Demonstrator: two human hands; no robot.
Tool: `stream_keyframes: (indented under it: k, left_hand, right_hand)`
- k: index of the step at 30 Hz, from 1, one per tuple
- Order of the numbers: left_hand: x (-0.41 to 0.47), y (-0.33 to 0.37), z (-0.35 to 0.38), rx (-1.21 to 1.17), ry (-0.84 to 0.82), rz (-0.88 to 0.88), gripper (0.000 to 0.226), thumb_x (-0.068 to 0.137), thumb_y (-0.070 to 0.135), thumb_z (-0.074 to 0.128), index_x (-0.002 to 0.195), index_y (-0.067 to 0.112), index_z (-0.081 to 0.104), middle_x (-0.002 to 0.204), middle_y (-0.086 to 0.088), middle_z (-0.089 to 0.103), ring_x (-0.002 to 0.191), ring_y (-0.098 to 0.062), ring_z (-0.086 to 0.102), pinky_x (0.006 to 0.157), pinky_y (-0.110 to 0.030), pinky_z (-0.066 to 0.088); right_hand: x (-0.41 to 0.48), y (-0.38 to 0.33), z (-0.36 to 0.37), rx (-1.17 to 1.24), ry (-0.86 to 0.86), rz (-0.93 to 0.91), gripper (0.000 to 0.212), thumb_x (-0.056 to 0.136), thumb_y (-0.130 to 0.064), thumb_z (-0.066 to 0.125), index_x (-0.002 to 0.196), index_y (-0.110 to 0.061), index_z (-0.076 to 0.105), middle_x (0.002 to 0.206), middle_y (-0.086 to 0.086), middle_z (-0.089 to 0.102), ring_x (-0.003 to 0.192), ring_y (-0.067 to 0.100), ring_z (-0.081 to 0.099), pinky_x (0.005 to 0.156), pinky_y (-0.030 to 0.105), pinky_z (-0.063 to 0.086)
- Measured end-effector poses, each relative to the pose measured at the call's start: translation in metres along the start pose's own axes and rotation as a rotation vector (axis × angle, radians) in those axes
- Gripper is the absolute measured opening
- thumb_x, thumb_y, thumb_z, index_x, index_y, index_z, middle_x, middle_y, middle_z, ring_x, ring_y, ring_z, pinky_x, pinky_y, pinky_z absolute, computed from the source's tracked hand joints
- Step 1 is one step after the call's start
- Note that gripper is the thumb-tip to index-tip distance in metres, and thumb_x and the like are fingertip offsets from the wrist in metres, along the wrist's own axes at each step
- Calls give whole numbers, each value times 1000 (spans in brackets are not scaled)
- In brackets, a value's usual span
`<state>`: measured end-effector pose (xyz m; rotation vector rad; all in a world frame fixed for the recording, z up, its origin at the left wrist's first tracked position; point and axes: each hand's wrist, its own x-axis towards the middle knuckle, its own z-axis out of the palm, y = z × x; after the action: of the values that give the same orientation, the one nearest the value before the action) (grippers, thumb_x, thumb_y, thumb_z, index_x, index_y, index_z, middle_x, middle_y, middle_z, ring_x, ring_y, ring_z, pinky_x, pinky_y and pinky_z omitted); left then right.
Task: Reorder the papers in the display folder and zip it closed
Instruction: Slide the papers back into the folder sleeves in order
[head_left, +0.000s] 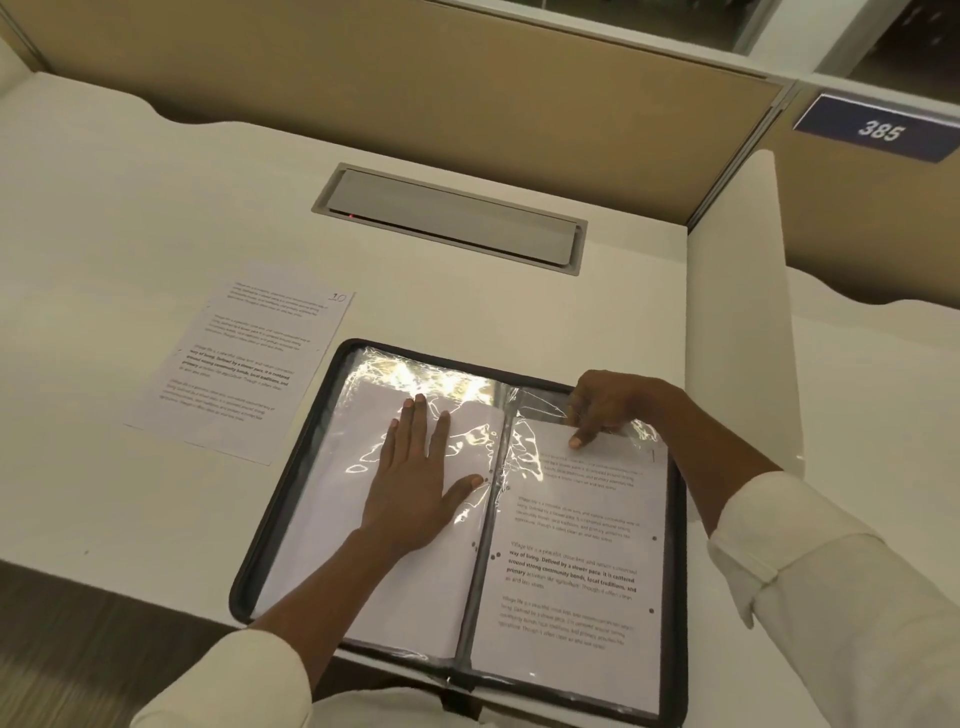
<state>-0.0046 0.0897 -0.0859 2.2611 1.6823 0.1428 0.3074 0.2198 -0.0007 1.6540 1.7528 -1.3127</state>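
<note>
A black zip display folder (291, 499) lies open at the desk's front edge, its clear plastic sleeves shining. My left hand (421, 467) presses flat on the left-hand sleeve, fingers straight. My right hand (608, 405) is at the top of the right-hand sleeve, fingers curled at the plastic's top edge, with one fingertip on the printed sheet (571, 561) inside. A loose printed paper (239, 364), marked 10 at its top corner, lies on the desk left of the folder.
The white desk (130, 234) has a grey cable hatch (452, 218) behind the folder. Beige partition walls close off the back and right; a white divider (737, 312) stands right of the folder. A blue sign (878, 130) reads 385.
</note>
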Motion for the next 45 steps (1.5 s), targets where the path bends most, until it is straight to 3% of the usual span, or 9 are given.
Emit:
stream_keyframes:
  k: [4,6,12,28,31,36,39,41,45]
  left_hand:
    - [0,0,0,11,-2,1,96,102,80,24,171,16,-1,174,-12,-25,161,-28,-25,133,-52,4]
    - [-1,0,1,18,-6,0,96,102,80,24,171,16,-1,174,-13,-25,161,-28,-25,133,-51,3]
    - [-2,0,0,7,0,3,97,102,81,23,171,16,0,175,-13,-23,161,-27,-25,133,-51,3]
    - [-3,3,0,19,13,5,96,103,79,23,171,14,5,176,-15,-18,162,-30,-21,133,-53,6]
    - [-3,3,-2,39,3,-1,97,102,81,22,171,14,7,176,-15,-16,162,-29,-20,133,-51,6]
    - [-2,2,-6,65,19,1,98,101,82,24,171,15,7,177,-16,-13,163,-30,-18,131,-59,5]
    - [-3,1,-8,82,7,9,98,101,82,23,171,16,4,176,-14,-19,162,-29,-22,131,-60,4]
    - [-3,2,-9,93,6,-9,100,101,82,23,170,14,5,175,-16,-19,162,-31,-22,131,-60,5]
    - [-6,13,-11,7,80,-43,85,101,70,44,159,9,39,175,-23,7,164,-38,-1,130,-60,19]
  right_hand:
    - [-6,5,8,52,67,-11,25,70,-10,95,80,-9,72,98,7,79,86,20,68,76,33,52]
    - [-8,7,13,50,82,-23,30,73,-14,94,92,-4,74,90,6,75,81,19,64,73,30,49]
    - [-11,8,18,48,97,-49,29,79,-18,91,73,-25,63,72,-7,59,70,11,53,64,28,39]
    - [-21,4,10,-134,60,76,35,69,-24,97,72,-17,63,75,-4,67,74,17,61,66,29,45]
    - [-36,4,5,-209,145,129,42,60,-41,100,69,-12,71,71,-3,74,72,17,65,64,29,44]
    - [-71,3,7,-193,439,144,42,56,-50,100,72,-24,71,89,-7,67,102,19,56,80,35,40]
    - [-80,19,17,102,539,109,50,54,-46,102,89,-27,71,116,2,62,109,24,63,79,32,46]
    - [-86,28,32,236,641,144,82,56,-51,101,125,-30,62,135,6,55,117,25,59,91,38,50]
    - [-103,28,80,560,753,108,120,65,-55,95,158,-28,25,122,-7,61,114,20,59,101,43,52]
